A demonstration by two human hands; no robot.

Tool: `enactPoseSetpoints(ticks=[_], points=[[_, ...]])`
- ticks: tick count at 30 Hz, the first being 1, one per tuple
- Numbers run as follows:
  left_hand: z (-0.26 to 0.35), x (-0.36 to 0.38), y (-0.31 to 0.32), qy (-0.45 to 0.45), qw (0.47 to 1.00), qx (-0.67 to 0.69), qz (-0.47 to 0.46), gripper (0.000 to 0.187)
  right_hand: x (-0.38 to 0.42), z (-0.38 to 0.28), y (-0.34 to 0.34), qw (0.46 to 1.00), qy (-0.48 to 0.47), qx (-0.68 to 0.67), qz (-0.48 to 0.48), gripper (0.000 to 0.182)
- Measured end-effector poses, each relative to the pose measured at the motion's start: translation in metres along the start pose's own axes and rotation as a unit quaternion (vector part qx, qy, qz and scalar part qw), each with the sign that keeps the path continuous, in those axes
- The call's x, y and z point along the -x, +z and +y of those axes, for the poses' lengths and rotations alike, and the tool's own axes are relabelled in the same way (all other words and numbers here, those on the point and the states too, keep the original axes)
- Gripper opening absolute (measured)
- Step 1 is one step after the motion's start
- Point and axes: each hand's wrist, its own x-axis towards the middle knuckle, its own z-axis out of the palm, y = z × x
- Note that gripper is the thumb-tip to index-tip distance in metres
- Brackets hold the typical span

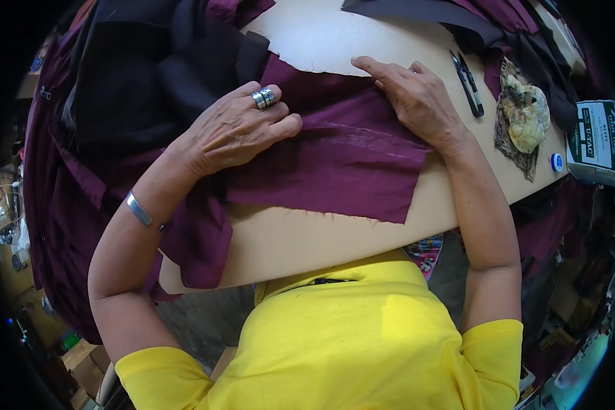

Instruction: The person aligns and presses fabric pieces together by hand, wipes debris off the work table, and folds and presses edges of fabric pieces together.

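Note:
A piece of maroon cloth with frayed edges lies on the pale table, with whitish chalk-like lines across it. My left hand, wearing rings, rests on the left part of this cloth. Its fingers are curled in and closed on the fabric, though the fingertips are partly hidden. Over the upper right edge of the cloth lies my right hand, its index finger stretched out to the left; it holds nothing that I can see. More maroon cloth hangs over the table edge below my left forearm.
Dark cloth is heaped at the left. Small black thread snips lie right of my right hand, beside a crumpled bundle and a small blue-and-white round item. A green-and-white box stands at the far right.

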Motion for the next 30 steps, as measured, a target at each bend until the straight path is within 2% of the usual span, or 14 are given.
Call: enactPoseSetpoints(ticks=[4,5,8,11,15,17,21,27,30], points=[[-0.002,0.007,0.002,-0.048,0.997,0.054,-0.005,0.017,0.001,0.001,0.000,1.000,0.000,-0.008,0.012,0.046],[-0.003,0.010,0.004,-0.042,0.997,0.060,0.024,0.018,0.000,0.002,0.000,1.000,0.001,-0.005,0.008,0.046],[-0.002,0.012,0.003,-0.039,0.998,0.048,0.020,0.018,0.001,0.001,0.000,1.000,0.001,0.004,-0.004,0.044],[0.000,0.012,-0.001,-0.019,1.000,0.009,0.001,0.017,0.000,0.002,-0.001,1.000,-0.003,0.008,-0.006,0.040],[0.000,0.013,-0.003,-0.039,0.998,-0.005,-0.044,0.014,0.000,0.002,0.000,1.000,-0.003,-0.013,0.010,0.043],[0.000,0.016,-0.004,-0.054,0.998,-0.001,-0.041,0.013,0.000,0.001,-0.001,1.000,0.000,-0.015,0.014,0.044],[-0.002,0.022,0.002,-0.043,0.998,0.021,0.027,0.012,-0.001,0.001,0.000,1.000,0.002,-0.017,0.013,0.044],[0.001,0.022,-0.001,-0.043,0.999,-0.034,-0.003,0.013,0.002,0.005,0.002,0.999,-0.008,-0.017,0.032,0.041],[0.002,0.022,0.000,-0.033,0.998,-0.041,0.021,0.014,0.002,0.004,0.001,1.000,-0.001,-0.012,0.025,0.038]])
